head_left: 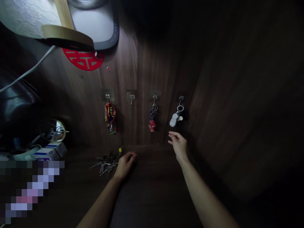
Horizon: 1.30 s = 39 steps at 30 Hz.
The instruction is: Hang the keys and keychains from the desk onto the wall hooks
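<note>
Your two forearms (201,193) lie nearest, reaching in over the dark wooden table (147,193) toward the wall (213,95). Your left hand (127,163) sits low on the table with its fingers curled inward; whether anything is inside them you cannot tell from this angle. Just left of it lies a loose bunch of keys (108,164), spread out on the table, with a small yellow tag (120,150) at its far right end. The edge of your hand is so close to the keys that contact is uncertain.

Your right hand (179,145) is raised in front of the wall, fingers loosely bent and apart, with nothing visible in its grasp. It is just below a silver fob (174,120) hanging from the rightmost hook (181,98), and a gap shows between them.

Judging by how things lie, three of the four hooks are done: the leftmost hook (107,96) carries a colourful pouch (110,113), the third hook (155,97) carries a key ring with red tags (152,124), and the rightmost carries the fob. What seems left is the bunch on the table, while the second hook (132,97) carries nothing you can see.
</note>
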Available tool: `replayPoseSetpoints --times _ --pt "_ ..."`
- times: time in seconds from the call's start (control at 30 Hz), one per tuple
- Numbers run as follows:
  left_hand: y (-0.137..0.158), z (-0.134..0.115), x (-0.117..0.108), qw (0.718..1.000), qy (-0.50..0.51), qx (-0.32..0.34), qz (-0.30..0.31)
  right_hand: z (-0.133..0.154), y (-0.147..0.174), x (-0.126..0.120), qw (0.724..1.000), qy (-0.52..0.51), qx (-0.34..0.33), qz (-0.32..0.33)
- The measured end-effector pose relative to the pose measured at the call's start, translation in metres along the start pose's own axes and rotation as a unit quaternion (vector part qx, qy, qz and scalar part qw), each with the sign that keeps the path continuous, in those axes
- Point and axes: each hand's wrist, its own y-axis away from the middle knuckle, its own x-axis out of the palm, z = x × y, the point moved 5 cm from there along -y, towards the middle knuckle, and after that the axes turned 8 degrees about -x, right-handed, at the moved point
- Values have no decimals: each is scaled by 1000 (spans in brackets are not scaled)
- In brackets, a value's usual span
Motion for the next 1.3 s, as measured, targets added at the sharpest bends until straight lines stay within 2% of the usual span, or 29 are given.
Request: replayPoseSetpoints --times 0.3,0.4,0.57,0.83,0.93,1.1,1.17,1.3 --pt "7 -7 1 998 -55 40 -1 -41 79 23 990 39 68 119" --pt "9 -8 1 997 -64 47 -2 -48 94 26 986 66 53 141" --pt "12 -6 -1 996 -76 41 1 -48 102 29 980 96 -13 171" --pt "24 -1 -7 991 -116 42 43 -52 104 29 972 130 -6 198" --pt "35 2 -16 989 -118 60 69 -51 106 30 967 145 -6 211" --pt "50 6 -45 982 -118 87 122 -46 108 35 951 186 -33 244" --pt "49 8 -59 982 -133 95 98 -44 109 36 945 203 -45 252" --pt "34 14 -83 974 -205 95 -17 -41 110 38 941 214 -46 256"
